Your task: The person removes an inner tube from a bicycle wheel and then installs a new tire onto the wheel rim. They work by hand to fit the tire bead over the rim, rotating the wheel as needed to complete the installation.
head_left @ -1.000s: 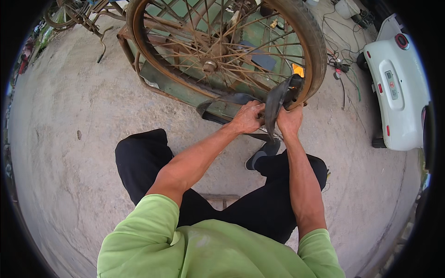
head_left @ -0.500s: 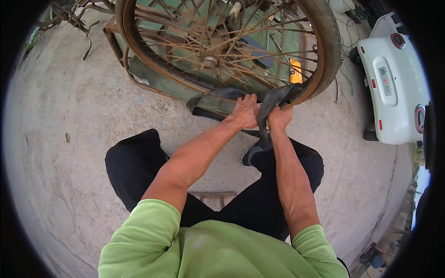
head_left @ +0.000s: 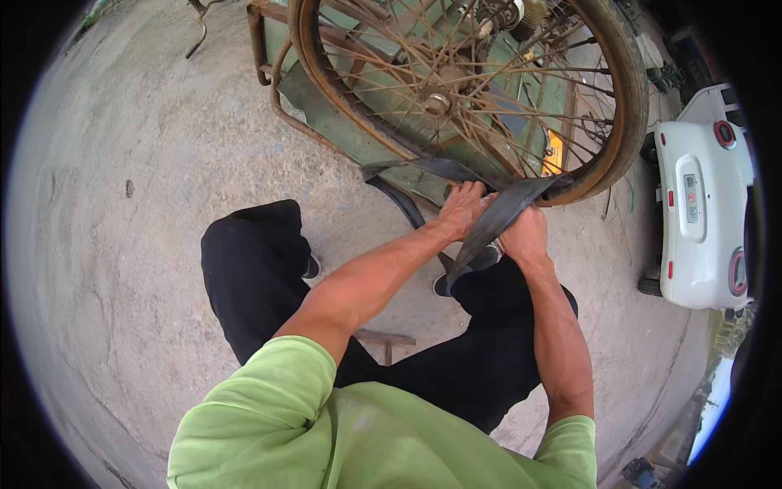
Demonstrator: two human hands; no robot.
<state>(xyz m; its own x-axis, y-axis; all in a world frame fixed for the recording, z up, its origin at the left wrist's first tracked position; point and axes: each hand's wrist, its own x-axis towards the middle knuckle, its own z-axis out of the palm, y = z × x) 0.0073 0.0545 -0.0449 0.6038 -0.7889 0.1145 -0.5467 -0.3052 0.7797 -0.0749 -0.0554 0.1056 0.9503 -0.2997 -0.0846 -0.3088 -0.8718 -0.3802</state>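
Note:
A spoked wheel [head_left: 310,61] with a rusty rim and a worn dark tyre [head_left: 638,106] stands tilted in front of me. A flat black rubber inner tube [head_left: 498,218] hangs loose from its lower edge, looping to the left and down between my arms. My left hand [head_left: 464,212] is at the wheel's lower edge, its fingers bent over the tyre there. Just right of it, my right hand [head_left: 525,236] is closed at the tyre's bottom, beneath the strip of tube. The tube and the tyre hide most of the right fingers.
Behind the wheel lies a green metal cart body [head_left: 314,110] with a rusty tube frame [head_left: 285,102]. A small wooden stool [head_left: 386,338] is under me. To the right a small white car [head_left: 705,208] is parked on the concrete ground [head_left: 163,244]. A bent metal rod [head_left: 198,37] lies far left.
The view has shifted, so wheel and car sit further right and lower. Both hands stay at the wheel's lower edge. The hanging tube strip now spreads wider and slants down to the left.

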